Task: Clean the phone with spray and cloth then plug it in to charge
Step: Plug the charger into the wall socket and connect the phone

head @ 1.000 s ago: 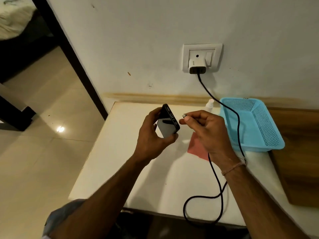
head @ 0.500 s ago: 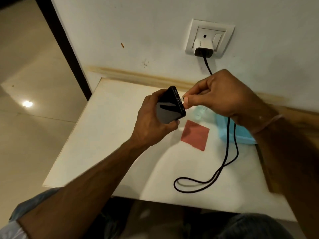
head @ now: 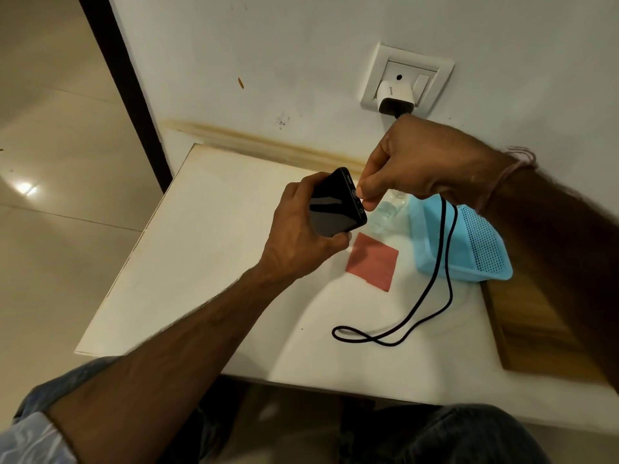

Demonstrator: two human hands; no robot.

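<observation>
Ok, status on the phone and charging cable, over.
Left grip holds phone. Right grip pinches cable end at phone's port; seating unclear. Charger in wall socket. Nothing blocking.

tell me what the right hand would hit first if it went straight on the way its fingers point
The bottom edge of the phone, which the left hand grips. The right hand pinches the charging cable at its plug end, its fingers pointing at the port; whether the plug is already in is unclear.
</observation>
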